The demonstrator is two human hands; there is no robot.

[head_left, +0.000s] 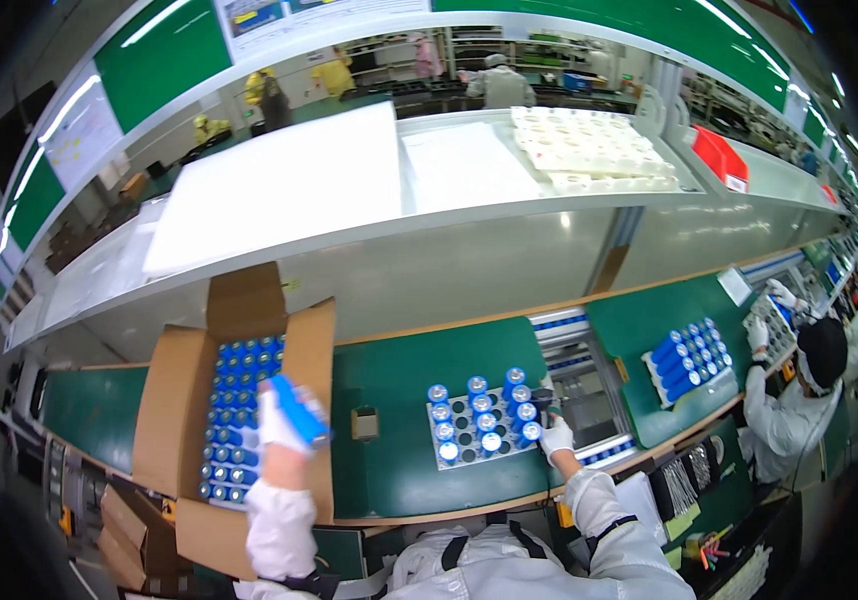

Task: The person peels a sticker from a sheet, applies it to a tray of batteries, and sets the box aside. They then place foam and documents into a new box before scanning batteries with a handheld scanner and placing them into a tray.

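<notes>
My left hand (277, 425), in a white glove, is closed around blue battery cells (301, 412), blurred by motion, over the right side of an open cardboard box (174, 410). Rows of blue cylindrical cells (239, 380) stand upright in that box. On the green bench, a pale tray with round holes (464, 462) carries several upright blue cells (486, 425) in spaced columns, with bare holes between them. My right hand (556, 437), also gloved, is closed on a dark handheld tool (545, 402) at the tray's right edge. The tool's exact kind is unclear.
A small box-like block (365, 424) lies between carton and tray. Right of the tray runs a conveyor (579, 385), then another tray of blue cells (689, 360) and a co-worker (809, 390). Overhead, a shelf (469, 205) holds white sheets, stacked trays and a red bin (719, 158).
</notes>
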